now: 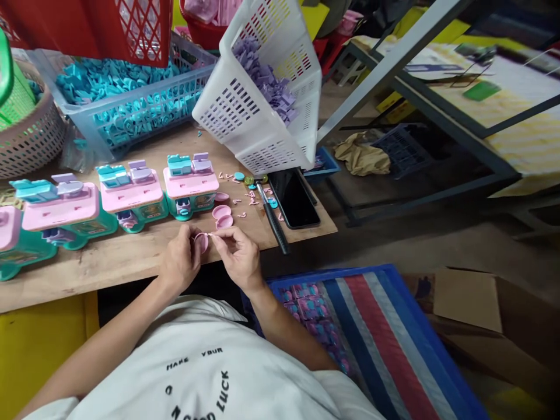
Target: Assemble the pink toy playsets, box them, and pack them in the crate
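Note:
Just over the table's front edge, my left hand (pixel 180 256) is closed on a small round pink plastic piece (pixel 201 242). My right hand (pixel 238 254) pinches a tiny pink hook-shaped part (pixel 210 234) against that piece's upper rim. Pink oval pieces (pixel 222 212) lie on the wood beyond my fingers, with more small pink hooks (pixel 251 198) scattered to their right. Left of these, several pink and teal toy units (pixel 191 184) stand in a row, each with blue and lilac parts on top.
A black phone (pixel 294 198) and a black-handled hammer (pixel 273 221) lie near the table's right end. A white basket (pixel 236 108) of lilac parts leans behind them. A blue crate (pixel 131 125) of turquoise parts stands at the back left. A blue-edged tray (pixel 389 280) sits below right.

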Demonstrator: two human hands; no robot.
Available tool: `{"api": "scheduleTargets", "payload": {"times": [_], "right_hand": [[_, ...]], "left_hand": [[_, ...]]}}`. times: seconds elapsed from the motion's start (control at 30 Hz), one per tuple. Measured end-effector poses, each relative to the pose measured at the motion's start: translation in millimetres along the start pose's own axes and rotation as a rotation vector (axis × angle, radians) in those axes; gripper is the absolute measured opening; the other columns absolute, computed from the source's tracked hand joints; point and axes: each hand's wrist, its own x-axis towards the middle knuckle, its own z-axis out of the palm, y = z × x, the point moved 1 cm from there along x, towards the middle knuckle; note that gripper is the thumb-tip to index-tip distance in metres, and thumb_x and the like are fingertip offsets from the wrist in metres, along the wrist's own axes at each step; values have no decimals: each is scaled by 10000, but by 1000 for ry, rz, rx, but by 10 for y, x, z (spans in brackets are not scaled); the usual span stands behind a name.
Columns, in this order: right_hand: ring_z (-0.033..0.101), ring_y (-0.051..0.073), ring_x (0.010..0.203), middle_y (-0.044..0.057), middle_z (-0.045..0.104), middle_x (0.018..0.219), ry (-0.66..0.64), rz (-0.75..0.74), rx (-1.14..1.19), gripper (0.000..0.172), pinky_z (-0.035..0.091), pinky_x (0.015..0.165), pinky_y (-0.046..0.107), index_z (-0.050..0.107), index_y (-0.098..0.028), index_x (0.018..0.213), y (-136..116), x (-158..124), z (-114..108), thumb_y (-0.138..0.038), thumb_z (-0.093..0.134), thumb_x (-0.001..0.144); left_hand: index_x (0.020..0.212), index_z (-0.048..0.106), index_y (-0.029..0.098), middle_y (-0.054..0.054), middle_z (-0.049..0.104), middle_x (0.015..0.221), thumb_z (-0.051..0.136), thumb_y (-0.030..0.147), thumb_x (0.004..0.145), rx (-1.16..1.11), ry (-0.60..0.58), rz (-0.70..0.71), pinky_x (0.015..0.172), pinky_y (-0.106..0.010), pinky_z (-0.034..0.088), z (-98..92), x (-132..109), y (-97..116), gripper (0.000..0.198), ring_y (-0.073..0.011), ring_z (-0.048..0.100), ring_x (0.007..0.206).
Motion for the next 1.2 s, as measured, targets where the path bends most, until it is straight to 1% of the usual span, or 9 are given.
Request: {"api": "scheduleTargets", "payload": {"times": [0.07,0.13,0.33,0.53,0.77,1.0,1.07,1.1,1.2], "right_hand": [[725,183,828,49,746,903,-21,2,19,187,585,791,304,649,-232,915,15,11,63,-403,588,960],[723,180,808,49,745,894,-17,6,29,191,585,775,298,643,-233,916,37,4,98,-410,590,959],[716,162,774,38,744,865,47,-10,47,207,580,741,277,635,-220,916,76,-23,160,-418,590,955],[712,154,760,30,740,852,74,-45,27,162,576,719,274,635,-221,912,55,-18,184,-370,593,960],[680,190,907,48,691,900,160,-156,-114,133,562,819,334,617,-225,865,-34,-40,221,-320,597,955],[653,180,805,44,658,852,187,-68,-92,181,551,770,333,597,-213,847,-10,-72,339,-350,568,963],[649,184,790,48,664,838,172,-34,-101,205,547,751,333,597,-212,842,2,-38,360,-374,565,963],[649,186,784,49,669,832,159,-23,-105,215,547,746,335,601,-211,842,2,-19,368,-386,567,962],[662,191,802,53,692,853,104,-41,-102,208,552,760,339,626,-211,886,-31,3,379,-390,565,971]], "left_hand": [[970,492,230,-51,684,864,482,323,956,-70,48,13,684,-276,490,31,-25,-27,95,-174,659,745],[968,497,229,-52,687,871,514,329,947,-117,82,33,696,-271,501,44,-33,-53,103,-168,666,753],[923,522,212,-40,696,808,547,338,936,-125,159,126,593,-251,499,72,-31,-118,130,-146,654,637],[923,512,204,-25,690,777,532,268,957,-35,237,259,548,-217,501,96,-53,-124,76,-125,654,606],[952,500,203,-20,658,796,495,196,973,119,345,393,558,-193,496,123,-99,-105,23,-111,637,626],[983,518,186,-27,630,800,503,120,953,234,410,542,542,-183,437,152,-134,-116,74,-99,585,622],[951,526,187,-16,611,763,501,128,951,225,411,516,538,-193,423,156,-131,-126,64,-101,573,609],[930,529,188,-9,604,746,503,146,952,199,407,476,535,-197,420,154,-125,-132,54,-101,568,598],[868,526,193,5,603,712,533,237,945,16,408,294,529,-202,433,126,-100,-139,89,-97,566,562]]}}
